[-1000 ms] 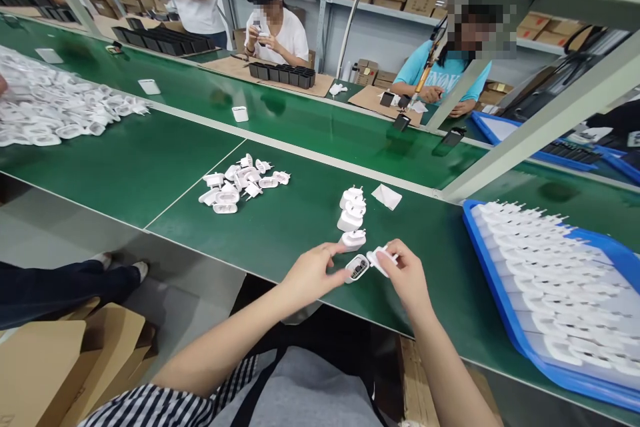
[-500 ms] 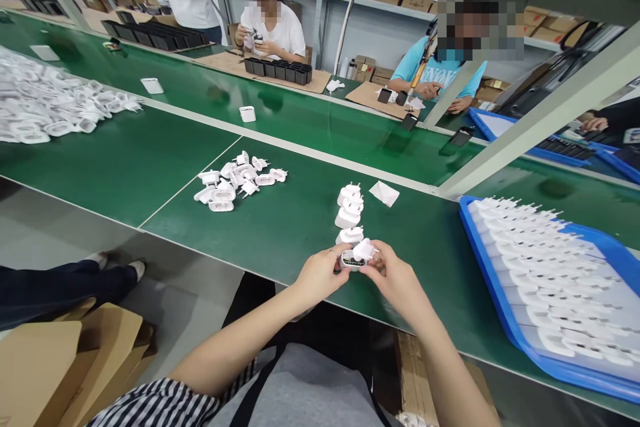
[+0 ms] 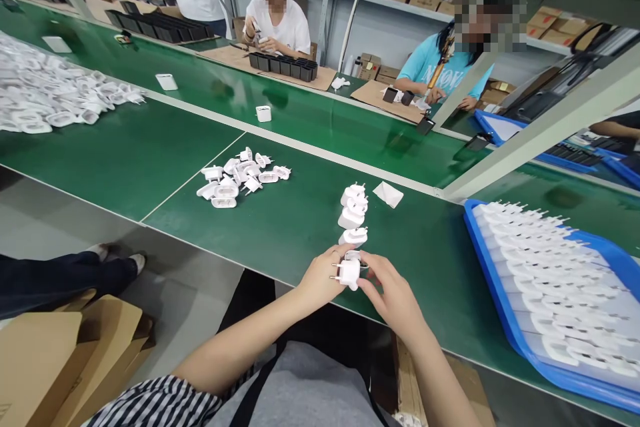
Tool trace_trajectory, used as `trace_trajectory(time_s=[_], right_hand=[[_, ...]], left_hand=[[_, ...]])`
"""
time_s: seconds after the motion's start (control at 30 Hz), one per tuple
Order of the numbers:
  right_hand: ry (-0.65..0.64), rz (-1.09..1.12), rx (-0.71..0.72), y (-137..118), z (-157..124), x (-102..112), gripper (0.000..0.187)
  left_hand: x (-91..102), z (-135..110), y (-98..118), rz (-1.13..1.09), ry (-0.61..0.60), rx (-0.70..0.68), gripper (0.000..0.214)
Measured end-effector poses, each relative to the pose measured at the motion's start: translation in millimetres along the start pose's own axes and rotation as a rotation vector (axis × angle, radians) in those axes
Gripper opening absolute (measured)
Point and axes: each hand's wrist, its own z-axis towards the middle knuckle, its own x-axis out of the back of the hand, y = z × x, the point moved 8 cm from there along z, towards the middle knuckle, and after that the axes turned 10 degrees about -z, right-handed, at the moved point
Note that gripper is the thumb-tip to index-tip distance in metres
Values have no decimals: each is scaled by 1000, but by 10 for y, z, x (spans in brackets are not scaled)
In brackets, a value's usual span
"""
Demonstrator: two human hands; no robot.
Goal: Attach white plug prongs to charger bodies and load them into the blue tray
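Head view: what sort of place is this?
Looks like a factory assembly line, probably for plug adapters: a long green bench with people working across it, a heap of white plug parts, and a blue tray of pronged plugs.

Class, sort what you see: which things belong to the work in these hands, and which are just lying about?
Likely part of the job:
- white plug parts, between left hand and right hand
- row of white plugs
- loose pile of plug pieces
- blue tray holding plugs

Probably just lying about:
- flat white piece
- cardboard box, lower left
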Motion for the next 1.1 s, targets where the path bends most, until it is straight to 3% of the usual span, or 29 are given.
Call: trace_trajectory(time_s=[0.07,0.17,0.27,0.37,0.53,0.77,1.1], right_hand=[[75,-31,53,-67,-43,20,26],[70,-42,96,-150,-70,-38,26],[75,-28,-9,-109,-57,-81,31],[142,-13,-136,-14,-35,-33,20],[166,-5,-82,75,53,93,15],[62,143,-167,322,107,4,17],[-141,93,-191,331,175,-29,24]], left_hand=[[-6,-3,-24,43,22,46,46],[-13,-6,-34,68,43,77,44],[-40,-4,0,59,17,36,41],[-47,3,42,83,4,-28,43],[-37,22,-14,70,-6,49,40],[-36,37,3,100,-22,50,42],[-45,40,142,308,-99,-63,36]])
